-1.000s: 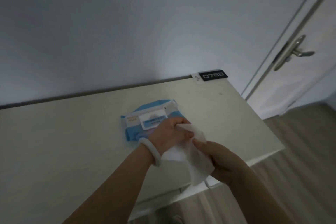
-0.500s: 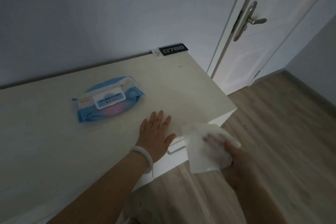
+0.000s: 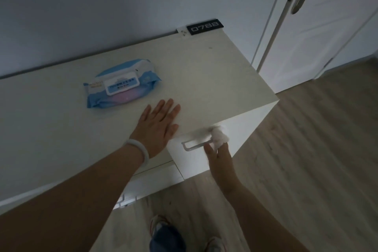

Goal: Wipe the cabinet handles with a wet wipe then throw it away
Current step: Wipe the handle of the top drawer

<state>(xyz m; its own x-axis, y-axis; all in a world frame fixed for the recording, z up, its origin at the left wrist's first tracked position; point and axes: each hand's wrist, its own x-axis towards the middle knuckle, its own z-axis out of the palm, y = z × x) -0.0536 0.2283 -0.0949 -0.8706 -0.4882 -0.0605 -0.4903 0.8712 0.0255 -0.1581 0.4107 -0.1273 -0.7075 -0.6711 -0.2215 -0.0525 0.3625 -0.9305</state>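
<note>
wipe pack (image 3: 122, 84): lies flat on the worktop (image 3: 51, 133) well left of the action, its flap closed; half a second ago it lay in the same spot, so it is finished with for now
left hand (image 3: 158, 128): grip released, fingers straight and palm pressed flat on the worktop near the front edge, just as it was half a second ago; a second ago it was at the pack helping free the sheet; I judge it now only steadies the body
cabinet handle (image 3: 196, 143): a slim bar on the white drawer front just below the worktop edge; long axis runs left to right along the front, slightly tilted up toward the right; left end bare, right end covered
wet wipe (image 3: 219, 137): half a second ago it hung open in the air; now it is bunched and draped over the handle's right end, touching it
right hand (image 3: 218, 161): grip clenched on the wet wipe, fingers pointing up at the handle from below
meaning: fetching is over and wiping of the first handle has begun; throwing away is not yet done
</note>
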